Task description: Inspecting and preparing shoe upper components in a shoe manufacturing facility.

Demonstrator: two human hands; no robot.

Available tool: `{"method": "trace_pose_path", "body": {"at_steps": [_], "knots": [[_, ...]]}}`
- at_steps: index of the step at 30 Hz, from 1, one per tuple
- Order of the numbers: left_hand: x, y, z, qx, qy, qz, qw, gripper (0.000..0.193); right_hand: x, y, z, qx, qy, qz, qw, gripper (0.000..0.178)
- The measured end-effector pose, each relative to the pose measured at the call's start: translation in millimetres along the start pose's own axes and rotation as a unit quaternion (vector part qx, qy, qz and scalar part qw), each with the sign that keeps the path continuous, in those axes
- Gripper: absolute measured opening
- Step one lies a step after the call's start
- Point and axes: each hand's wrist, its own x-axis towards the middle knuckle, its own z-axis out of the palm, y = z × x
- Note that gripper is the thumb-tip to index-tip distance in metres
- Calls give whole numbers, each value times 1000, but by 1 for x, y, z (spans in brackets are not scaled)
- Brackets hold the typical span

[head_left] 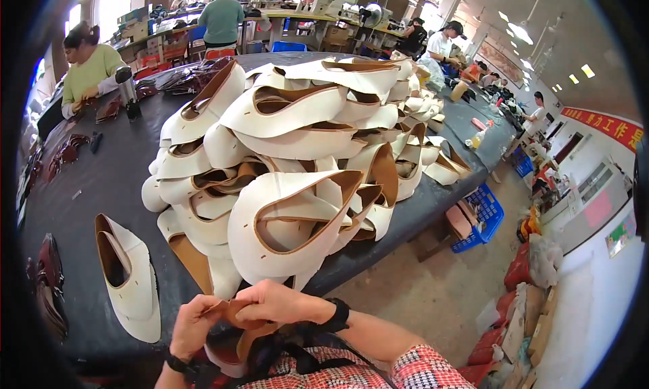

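Observation:
Close to my body I hold a shoe upper [253, 333], its tan inner side turned up and a pale edge showing below. My left hand [193, 325] pinches its rim between thumb and fingers. Right beside it my right hand [278, 302] grips the same rim, fingers curled. The lower part of the piece is partly hidden by dark cloth at my lap. Just beyond my hands rises a big heap of white shoe uppers [287, 115] with tan linings. One single white upper [135, 291] lies apart on the dark table, left of my left hand.
Dark red shoe pieces [49, 270] lie along the left side of the black table [81, 199]. A dark bottle [127, 91] stands near a co-worker in light green [101, 67]. On the floor at right is a blue basket [483, 216]; bags and boxes [520, 308] line the wall.

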Motion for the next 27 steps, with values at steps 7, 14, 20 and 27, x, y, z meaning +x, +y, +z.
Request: {"method": "trace_pose_path", "body": {"at_steps": [7,14,20,27], "knots": [[24,13,28,-31,4,30,999,18,-10,4,-4,-19,208,-41,977,16],[30,23,47,-268,58,-20,961,19,0,5,-28,173,178,-67,966,14],[19,20,56,-168,146,42,974,16,5,11,-28,174,143,-56,973,14],[17,18,63,-110,196,48,973,12,8,14,-28,110,135,-56,983,11]]}}
